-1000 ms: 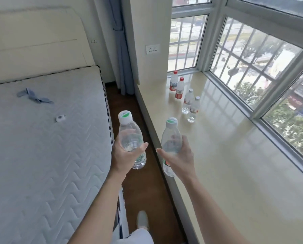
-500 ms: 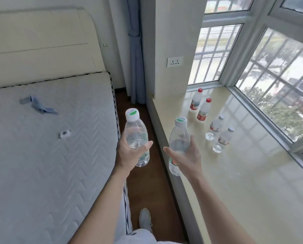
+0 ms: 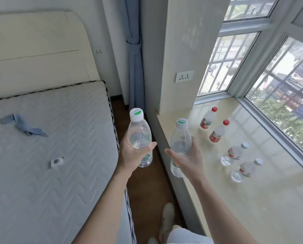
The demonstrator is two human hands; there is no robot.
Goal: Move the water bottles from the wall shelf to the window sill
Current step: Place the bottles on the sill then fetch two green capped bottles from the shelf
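One mattress (image 3: 46, 155) fills the left, one headboard (image 3: 36, 50) behind it; one window sill (image 3: 253, 199) runs down the right under the window (image 3: 279, 76); one curtain (image 3: 135, 59) hangs in the corner between them; strip of wood floor (image 3: 147, 191) between bed and sill.

Bottles, six total: two in hand, four on the sill. Left hand (image 3: 133, 155) wrapped around left bottle (image 3: 139, 136), upright, white cap with green mark, over the floor gap; right hand (image 3: 187, 155) wrapped around right bottle (image 3: 180, 138), same cap, upright, held above the sill's near edge, not set down. On the sill: two red-capped bottles (image 3: 208, 118) (image 3: 218, 132) near the far corner; two pale-capped bottles (image 3: 236, 153) (image 3: 247, 169) nearer; all four standing, in a loose row, apart from each other.

Small stuff: two wall sockets, one (image 3: 184, 76) on the pillar, one (image 3: 98, 51) by the headboard; one blue cloth scrap (image 3: 22, 125) and one small white tag (image 3: 56, 162) on the mattress; one shoe (image 3: 167, 217) on the floor.

Versus half a second ago: view swung left and closer, sill bottles now sit further right in frame; both hands keep the same grip, bottles slightly higher; nothing on the sill moved.
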